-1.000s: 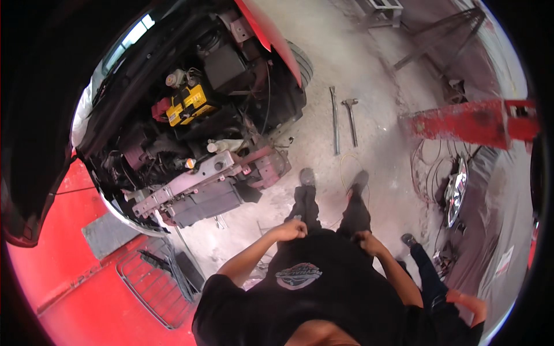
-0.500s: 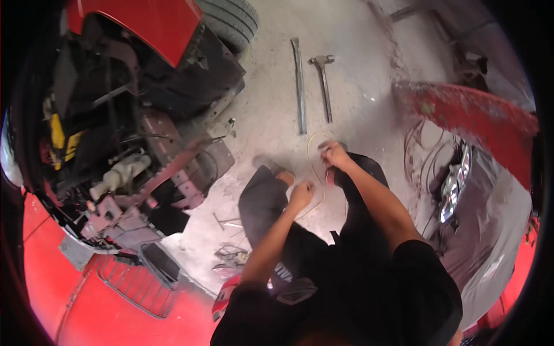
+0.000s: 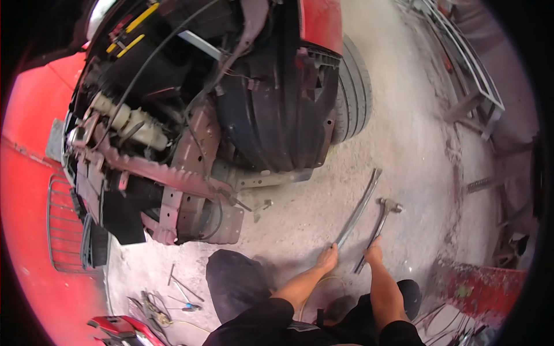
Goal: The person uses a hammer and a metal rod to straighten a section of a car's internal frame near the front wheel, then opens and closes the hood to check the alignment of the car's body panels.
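My left hand (image 3: 328, 258) is closed around the near end of a long, flat-tipped metal pry bar (image 3: 359, 206). The bar slants away from me to the right, along the concrete floor. Farther right, my right hand (image 3: 374, 252) has its fingers wrapped round the handle of a hammer (image 3: 391, 206). The hammer's metal head points away from me, and the handle's end shows past my hand. Whether either tool is lifted off the floor, I cannot tell. A thin yellowish cord (image 3: 306, 297) curves by my left forearm.
A car with its front stripped stands ahead on the left, with a bare metal frame rail (image 3: 199, 138), black wheel liner (image 3: 277, 115) and tyre (image 3: 353, 95). Small tools (image 3: 187, 305) lie left of my knee. A scuffed red panel (image 3: 490, 288) is at right.
My hands have moved from between my knees, near the cord, forward to the pry bar and hammer, and closed on them. The view has shifted toward the car.
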The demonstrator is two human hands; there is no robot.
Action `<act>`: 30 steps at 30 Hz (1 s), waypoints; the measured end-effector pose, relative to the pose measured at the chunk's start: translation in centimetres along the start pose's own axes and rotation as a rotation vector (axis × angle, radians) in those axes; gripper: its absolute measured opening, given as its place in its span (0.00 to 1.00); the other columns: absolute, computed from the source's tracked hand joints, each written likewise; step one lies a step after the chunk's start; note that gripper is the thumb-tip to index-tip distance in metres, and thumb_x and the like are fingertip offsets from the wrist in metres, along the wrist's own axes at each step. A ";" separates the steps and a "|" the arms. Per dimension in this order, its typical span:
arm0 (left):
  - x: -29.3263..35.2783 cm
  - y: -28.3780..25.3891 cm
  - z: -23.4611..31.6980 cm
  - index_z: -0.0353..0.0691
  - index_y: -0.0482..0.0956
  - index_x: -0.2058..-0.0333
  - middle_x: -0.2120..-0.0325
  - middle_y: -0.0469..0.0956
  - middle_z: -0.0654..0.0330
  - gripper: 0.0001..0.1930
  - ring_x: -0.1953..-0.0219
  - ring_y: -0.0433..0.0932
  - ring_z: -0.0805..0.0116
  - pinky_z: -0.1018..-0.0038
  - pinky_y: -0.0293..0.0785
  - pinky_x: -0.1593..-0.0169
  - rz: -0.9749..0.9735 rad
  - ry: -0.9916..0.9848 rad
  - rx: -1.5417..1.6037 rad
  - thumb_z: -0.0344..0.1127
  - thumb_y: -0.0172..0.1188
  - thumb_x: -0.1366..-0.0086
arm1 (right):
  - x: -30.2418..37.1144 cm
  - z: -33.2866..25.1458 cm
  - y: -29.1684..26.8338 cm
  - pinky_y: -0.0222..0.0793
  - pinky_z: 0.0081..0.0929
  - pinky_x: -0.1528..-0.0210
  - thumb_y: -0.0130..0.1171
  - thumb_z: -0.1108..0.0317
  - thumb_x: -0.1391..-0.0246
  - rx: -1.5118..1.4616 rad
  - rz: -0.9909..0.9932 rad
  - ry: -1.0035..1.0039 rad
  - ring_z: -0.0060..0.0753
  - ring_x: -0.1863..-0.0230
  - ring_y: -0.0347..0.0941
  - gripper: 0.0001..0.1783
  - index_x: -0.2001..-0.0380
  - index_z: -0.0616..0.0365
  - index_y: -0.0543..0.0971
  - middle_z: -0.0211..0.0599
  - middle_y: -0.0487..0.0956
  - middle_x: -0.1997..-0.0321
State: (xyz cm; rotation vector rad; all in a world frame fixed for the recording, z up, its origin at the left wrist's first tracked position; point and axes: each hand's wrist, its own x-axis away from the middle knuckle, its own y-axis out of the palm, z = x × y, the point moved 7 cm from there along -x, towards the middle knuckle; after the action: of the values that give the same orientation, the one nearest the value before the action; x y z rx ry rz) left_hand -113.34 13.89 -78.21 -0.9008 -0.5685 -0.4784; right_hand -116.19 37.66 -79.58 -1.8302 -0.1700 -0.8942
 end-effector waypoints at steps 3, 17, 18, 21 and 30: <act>0.6 -3.6 0.7 0.35 0.63 0.43 0.54 0.78 0.35 0.25 0.51 0.81 0.41 0.46 0.75 0.48 0.178 0.114 0.038 0.33 0.56 0.37 | -1.9 0.7 0.2 0.76 0.46 0.49 0.68 0.64 0.51 -0.135 -0.073 0.001 0.59 0.53 0.80 0.65 0.26 0.64 0.30 0.61 0.82 0.55; 34.1 -23.2 5.9 0.35 0.75 0.56 0.84 0.70 0.63 0.17 0.87 0.68 0.77 0.74 0.61 0.83 -0.105 -0.003 0.638 0.43 0.64 0.33 | -1.3 -2.9 -3.9 0.62 0.38 0.88 0.57 0.72 0.48 -1.209 0.136 0.246 0.38 0.89 0.64 0.16 0.58 0.60 0.64 0.39 0.68 0.83; 36.5 -23.5 5.8 0.36 0.74 0.59 0.83 0.71 0.64 0.14 0.85 0.69 0.78 0.77 0.62 0.82 -0.095 -0.037 0.690 0.40 0.64 0.32 | -0.5 -3.4 -5.0 0.60 0.37 0.89 0.56 0.74 0.47 -1.252 0.084 0.259 0.37 0.89 0.63 0.15 0.58 0.60 0.65 0.39 0.68 0.84; 41.6 -23.5 6.8 0.37 0.73 0.63 0.81 0.72 0.66 0.11 0.83 0.70 0.80 0.80 0.63 0.80 -0.030 -0.016 0.835 0.38 0.64 0.32 | 1.4 -4.4 -7.0 0.60 0.37 0.89 0.55 0.76 0.47 -1.254 0.123 0.241 0.36 0.90 0.63 0.12 0.61 0.60 0.66 0.37 0.67 0.85; 45.6 -32.0 10.2 0.32 0.70 0.50 0.75 0.75 0.61 0.18 0.83 0.73 0.76 0.78 0.67 0.80 0.508 0.231 0.919 0.37 0.61 0.30 | 3.2 -6.4 -8.9 0.65 0.35 0.84 0.52 0.71 0.46 -1.499 -0.080 0.108 0.35 0.87 0.65 0.05 0.75 0.58 0.72 0.35 0.67 0.86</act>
State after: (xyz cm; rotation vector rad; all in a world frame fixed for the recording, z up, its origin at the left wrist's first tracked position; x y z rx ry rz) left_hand -100.94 -1.55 -25.17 -0.0811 -0.2703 0.1581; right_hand -121.51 35.31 -69.76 -3.1041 0.6954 -1.3127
